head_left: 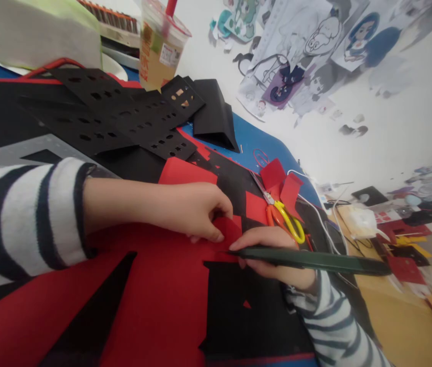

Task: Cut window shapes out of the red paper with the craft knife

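My left hand (196,209) reaches in from the left, its fingers curled and its thumb pinching a raised part of the red paper (166,295). My right hand (273,252) grips a long dark green craft knife (323,261) whose tip meets the red paper just beside my left thumb. Its blade is too small to make out clearly. Past my hands, a pair of scissors (285,216) with yellow and orange handles lies among red paper scraps (273,176).
A black cutting mat (254,321) lies under the paper. Black cut-out card pieces (120,117) and a grey ruler (47,145) lie at left. A drink cup (162,51) with a red straw stands behind. A white cable (326,232) runs at right. Drawings (288,56) cover the wall.
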{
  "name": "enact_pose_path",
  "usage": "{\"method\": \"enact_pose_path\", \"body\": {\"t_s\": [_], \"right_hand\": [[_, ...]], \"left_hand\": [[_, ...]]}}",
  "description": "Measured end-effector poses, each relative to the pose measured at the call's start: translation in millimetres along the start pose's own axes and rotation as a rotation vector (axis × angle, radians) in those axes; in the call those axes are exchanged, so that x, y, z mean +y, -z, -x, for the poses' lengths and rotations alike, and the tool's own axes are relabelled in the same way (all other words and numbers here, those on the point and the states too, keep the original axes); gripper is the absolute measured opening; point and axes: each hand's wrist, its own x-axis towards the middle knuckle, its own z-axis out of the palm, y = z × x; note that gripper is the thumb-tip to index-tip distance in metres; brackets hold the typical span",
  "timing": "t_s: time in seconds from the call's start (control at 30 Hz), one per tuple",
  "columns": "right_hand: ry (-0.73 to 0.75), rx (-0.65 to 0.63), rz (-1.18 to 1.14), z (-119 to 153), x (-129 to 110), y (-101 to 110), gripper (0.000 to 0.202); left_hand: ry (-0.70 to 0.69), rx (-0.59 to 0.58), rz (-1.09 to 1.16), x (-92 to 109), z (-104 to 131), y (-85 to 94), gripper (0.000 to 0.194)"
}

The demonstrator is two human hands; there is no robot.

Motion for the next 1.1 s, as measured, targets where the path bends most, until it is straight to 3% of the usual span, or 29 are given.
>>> {"method": "enact_pose_path", "body": {"t_s": [0.33, 1.1], "right_hand": [[0.026, -0.068, -0.038, 0.8, 5.4, 2.5, 0.020], [-0.020, -0.056, -0.049, -0.1, 2.2, 3.4, 0.021]], "left_hand": [[-0.031, 0.013, -0.027, -5.0, -3.6, -1.3, 0.005], [-0.020, 0.023, -0.040, -3.8, -4.2, -1.3, 0.003]]}}
